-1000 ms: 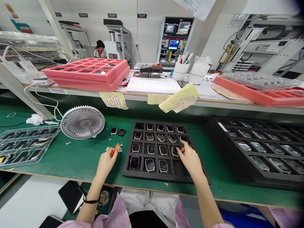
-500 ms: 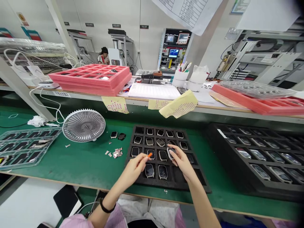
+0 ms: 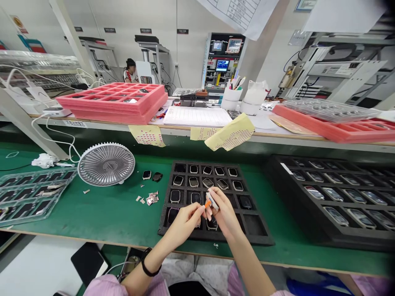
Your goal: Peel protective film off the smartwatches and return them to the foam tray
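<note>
Pinched in my left hand (image 3: 187,220) is a small orange tool (image 3: 207,204), its tip against a watch case. My right hand (image 3: 222,210) grips that watch case (image 3: 212,201), tilted on edge above the tray. Below both hands lies a black foam tray (image 3: 257,224) with several square watch faces in its compartments. One watch (image 3: 212,223) sits partly under my fingers in the front row. Small silvery pieces (image 3: 152,198) are piled on the green mat left of the tray, near two loose watches (image 3: 147,175).
A round fan (image 3: 106,164) stands at the left beside a clear tray (image 3: 27,197) of parts. Another black tray (image 3: 336,205) is at the right. Red foam trays (image 3: 114,109) and a paper sheet (image 3: 197,116) are on the shelf. A person (image 3: 130,73) sits far behind.
My right hand has lifted the watch out of its compartment and moved left, turning it on edge. My left hand has moved right, bringing the orange tool to it.
</note>
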Demonstrator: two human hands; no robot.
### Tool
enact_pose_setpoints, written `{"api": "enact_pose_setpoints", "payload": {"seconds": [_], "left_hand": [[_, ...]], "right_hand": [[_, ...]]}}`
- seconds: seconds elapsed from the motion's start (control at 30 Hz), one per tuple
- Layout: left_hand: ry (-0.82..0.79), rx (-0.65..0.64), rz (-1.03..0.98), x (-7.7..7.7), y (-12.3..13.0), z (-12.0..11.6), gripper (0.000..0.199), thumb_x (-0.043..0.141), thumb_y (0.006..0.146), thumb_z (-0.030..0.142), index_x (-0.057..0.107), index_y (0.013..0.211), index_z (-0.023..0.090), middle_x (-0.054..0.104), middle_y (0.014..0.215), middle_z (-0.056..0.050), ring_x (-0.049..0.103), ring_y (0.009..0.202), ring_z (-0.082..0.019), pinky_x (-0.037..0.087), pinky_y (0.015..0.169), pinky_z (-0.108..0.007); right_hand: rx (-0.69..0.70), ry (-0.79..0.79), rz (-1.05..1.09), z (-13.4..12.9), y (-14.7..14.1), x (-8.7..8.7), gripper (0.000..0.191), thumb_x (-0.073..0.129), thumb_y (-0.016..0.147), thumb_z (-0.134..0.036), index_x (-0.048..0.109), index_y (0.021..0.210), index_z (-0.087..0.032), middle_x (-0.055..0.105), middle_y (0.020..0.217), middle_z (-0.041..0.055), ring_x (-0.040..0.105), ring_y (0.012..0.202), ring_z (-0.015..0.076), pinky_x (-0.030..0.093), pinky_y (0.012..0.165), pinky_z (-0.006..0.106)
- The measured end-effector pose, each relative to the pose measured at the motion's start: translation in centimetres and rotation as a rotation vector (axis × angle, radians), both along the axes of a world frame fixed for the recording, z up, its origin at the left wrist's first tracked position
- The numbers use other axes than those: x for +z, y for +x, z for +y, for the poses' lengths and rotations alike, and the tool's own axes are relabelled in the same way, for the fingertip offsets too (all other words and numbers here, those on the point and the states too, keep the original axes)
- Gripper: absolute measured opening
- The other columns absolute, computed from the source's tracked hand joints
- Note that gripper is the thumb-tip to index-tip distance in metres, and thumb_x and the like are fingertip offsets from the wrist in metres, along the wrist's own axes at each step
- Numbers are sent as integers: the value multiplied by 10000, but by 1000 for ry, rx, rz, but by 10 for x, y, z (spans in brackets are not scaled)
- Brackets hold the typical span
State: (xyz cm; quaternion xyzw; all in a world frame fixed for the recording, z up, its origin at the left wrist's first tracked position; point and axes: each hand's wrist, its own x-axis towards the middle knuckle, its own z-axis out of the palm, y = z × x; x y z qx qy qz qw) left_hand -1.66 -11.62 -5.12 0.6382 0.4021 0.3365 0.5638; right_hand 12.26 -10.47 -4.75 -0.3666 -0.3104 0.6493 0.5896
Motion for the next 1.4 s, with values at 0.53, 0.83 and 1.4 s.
{"api": "enact_pose_setpoints", "payload": {"seconds": [0.53, 0.83, 1.4], "left_hand": [[-8, 34, -18, 2, -2, 0, 431, 407, 896, 506, 580, 731, 148, 341, 478, 71, 280, 446, -77, 254, 479, -214], [33, 13, 15, 4, -4, 0, 420, 395, 914, 462, 585, 717, 144, 363, 471, 66, 296, 448, -78, 274, 492, -213], [30, 11, 17, 1, -8, 2, 414, 393, 914, 455, 584, 733, 136, 373, 458, 72, 297, 437, -70, 263, 477, -203]], "right_hand": [[-24, 2, -29, -2, -4, 2, 274, 707, 761, -418, 523, 852, -236, 512, 548, -75, 482, 396, 89, 417, 387, 207], [31, 9, -72, -4, -8, -5, 252, 664, 801, -408, 506, 776, -213, 480, 549, -81, 406, 369, 46, 295, 326, 150], [2, 42, -23, -5, -10, -6, 231, 653, 821, -391, 504, 812, -214, 425, 474, -105, 375, 324, 33, 263, 342, 142]]}}
